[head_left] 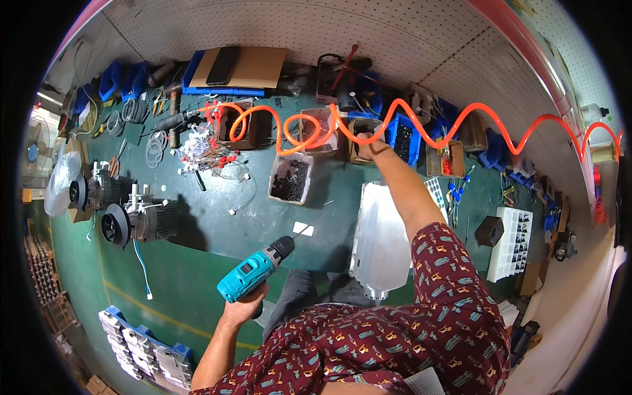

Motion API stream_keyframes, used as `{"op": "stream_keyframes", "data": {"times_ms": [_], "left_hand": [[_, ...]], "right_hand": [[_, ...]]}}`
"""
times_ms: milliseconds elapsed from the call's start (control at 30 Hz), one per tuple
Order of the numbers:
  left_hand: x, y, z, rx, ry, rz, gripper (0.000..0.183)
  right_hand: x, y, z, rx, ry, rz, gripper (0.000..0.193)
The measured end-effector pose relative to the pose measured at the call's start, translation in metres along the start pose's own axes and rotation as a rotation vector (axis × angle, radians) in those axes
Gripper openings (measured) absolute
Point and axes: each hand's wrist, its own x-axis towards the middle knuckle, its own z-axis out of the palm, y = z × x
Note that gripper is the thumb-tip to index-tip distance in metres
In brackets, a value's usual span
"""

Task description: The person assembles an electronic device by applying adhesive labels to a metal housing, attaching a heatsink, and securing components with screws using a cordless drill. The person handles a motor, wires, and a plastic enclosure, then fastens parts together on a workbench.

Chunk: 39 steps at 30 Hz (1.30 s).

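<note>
My left hand (245,305) is wrapped round the grip of a teal cordless drill (247,276), held above the bench's near edge with its bit pointing away to the right. A small white label (303,228) lies on the bench by the bit. My right arm stretches forward, and my right hand (371,150) dips into a small open box (356,160) at the back; its fingers are mostly hidden there. Under that arm stands a silver metal housing (382,237), overhanging the bench's front edge. An open box of small black parts (289,192) sits left of it.
An orange coiled air hose (474,112) hangs across the back. Beside my right hand is a blue bin (416,148) of dark screws. Leftward lie a heap of wired connectors (204,151) and two motors with fans (155,220). A white slotted tray (510,243) stands at right.
</note>
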Motion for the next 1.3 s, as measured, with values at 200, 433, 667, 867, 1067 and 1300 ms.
{"op": "stream_keyframes", "data": {"times_ms": [200, 433, 667, 867, 1067, 1300], "left_hand": [[0.004, 0.014, 0.015, 0.001, 0.076, 0.055, 0.013], [0.007, 0.035, 0.061, -0.077, 0.212, 0.132, 0.015], [0.030, 0.084, 0.100, -0.405, 0.119, 0.174, 0.022], [0.037, 0.101, 0.123, -0.504, 0.097, 0.179, 0.025], [0.037, 0.096, 0.130, -0.502, 0.085, 0.186, 0.027], [0.037, 0.094, 0.108, -0.454, 0.049, 0.122, 0.029]], "right_hand": [[0.005, 0.008, 0.002, -0.069, -0.076, -0.032, 0.025], [-0.039, 0.017, -0.047, 0.219, 0.156, -0.181, 0.017], [-0.163, 0.003, -0.088, 1.728, -0.075, 0.081, 0.014], [-0.194, 0.009, -0.084, 1.903, -0.123, 0.002, 0.016], [-0.207, 0.009, -0.091, 1.886, -0.140, -0.029, 0.018], [-0.209, 0.013, -0.104, 1.549, -0.213, -0.149, 0.015]]}}
